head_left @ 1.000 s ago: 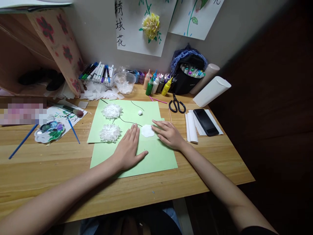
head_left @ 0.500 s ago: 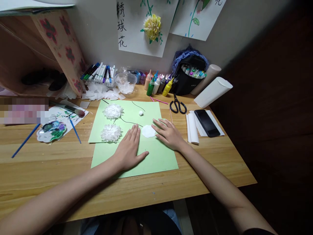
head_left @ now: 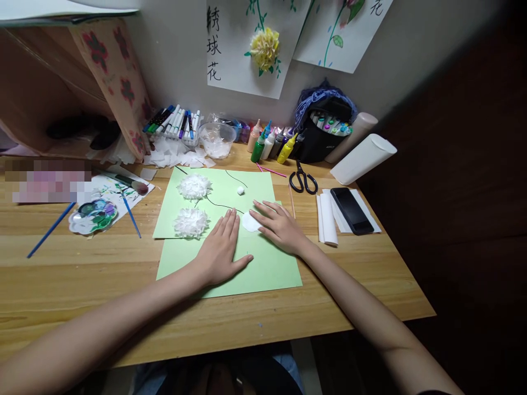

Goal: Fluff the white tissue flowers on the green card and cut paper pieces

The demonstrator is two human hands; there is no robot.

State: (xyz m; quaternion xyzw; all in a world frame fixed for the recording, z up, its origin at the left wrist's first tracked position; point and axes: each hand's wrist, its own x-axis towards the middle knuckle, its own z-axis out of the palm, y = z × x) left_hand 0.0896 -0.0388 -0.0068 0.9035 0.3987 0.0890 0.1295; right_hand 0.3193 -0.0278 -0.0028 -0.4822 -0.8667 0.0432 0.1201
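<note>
My left hand (head_left: 220, 249) lies flat on the green paper sheets (head_left: 263, 274), fingers together and thumb out to the right. A white round paper piece (head_left: 249, 221) lies between my hands. Over its right edge rest the spread fingers of my right hand (head_left: 280, 226). Two fluffy white paper flowers, an upper one (head_left: 195, 187) and a lower one (head_left: 191, 223), sit on the sheet left of my left hand. Farther back on the green paper is a small white ball (head_left: 241, 190). Thin dark lines run across the sheet near the flowers.
Black-handled scissors (head_left: 303, 180), a phone (head_left: 352, 210) and folded white paper (head_left: 327, 219) lie to the right. Paint bottles (head_left: 258, 149), a plastic bowl (head_left: 218, 141) and markers (head_left: 177, 122) line the wall. At left are a paint palette (head_left: 94, 216) and brushes.
The view has shifted slightly, so the scene sits a little farther right and lower. My right hand has slid slightly left, covering more of the round paper. My left hand stays flat.
</note>
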